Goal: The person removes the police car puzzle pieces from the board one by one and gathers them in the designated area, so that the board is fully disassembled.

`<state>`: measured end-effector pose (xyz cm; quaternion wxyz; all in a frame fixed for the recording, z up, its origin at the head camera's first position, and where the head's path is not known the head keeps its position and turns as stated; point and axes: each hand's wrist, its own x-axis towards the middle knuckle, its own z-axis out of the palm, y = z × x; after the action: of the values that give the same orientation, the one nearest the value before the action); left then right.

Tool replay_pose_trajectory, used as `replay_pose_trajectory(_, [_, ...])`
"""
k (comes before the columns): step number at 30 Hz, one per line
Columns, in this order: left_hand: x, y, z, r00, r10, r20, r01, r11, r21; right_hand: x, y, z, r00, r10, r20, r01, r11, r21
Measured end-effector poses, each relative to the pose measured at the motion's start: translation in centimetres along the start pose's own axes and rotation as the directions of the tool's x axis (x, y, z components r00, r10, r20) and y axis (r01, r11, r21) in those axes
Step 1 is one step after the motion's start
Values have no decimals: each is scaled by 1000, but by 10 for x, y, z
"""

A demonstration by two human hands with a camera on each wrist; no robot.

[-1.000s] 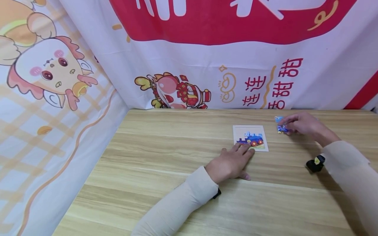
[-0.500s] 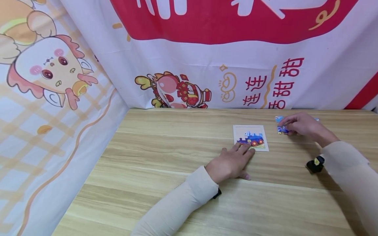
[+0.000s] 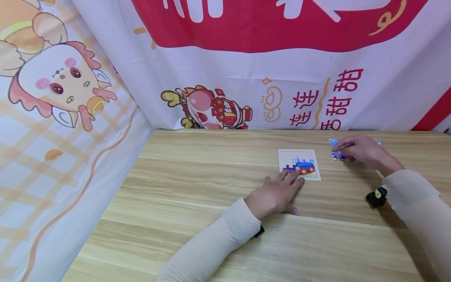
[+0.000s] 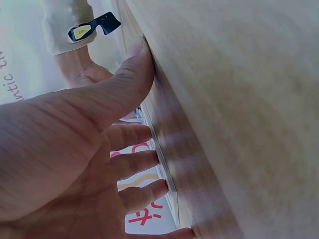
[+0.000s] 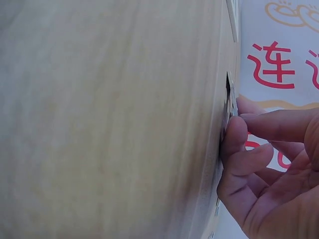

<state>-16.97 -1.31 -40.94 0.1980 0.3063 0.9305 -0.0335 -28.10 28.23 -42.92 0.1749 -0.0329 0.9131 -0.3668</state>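
A square puzzle board with a pale frame lies on the table, part of it filled with a blue train picture. My left hand rests with spread, straight fingers on its near edge; the left wrist view shows those fingertips along the board's rim. Right of the board, my right hand pinches a blue-purple puzzle piece between thumb and fingers, low over the table. From the right wrist, the piece looks tilted, with one edge raised. The fingers hide much of it.
A light-blue piece lies just behind the pinched one, and another bit of blue shows behind the right hand. The wooden table meets a printed cloth at its back edge. Black wrist camera hangs under the right sleeve.
Both hands stay almost in place. The right fingers shift very slightly on the blue-purple piece, and a bit of blue behind the right hand has come into sight.
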Motion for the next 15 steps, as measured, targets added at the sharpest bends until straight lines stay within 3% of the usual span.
replay_pose_trajectory(15, [0, 0, 1, 1000, -3, -7, 3, 1000, 0, 1, 0, 1, 1000, 22, -7, -22, 1000, -11])
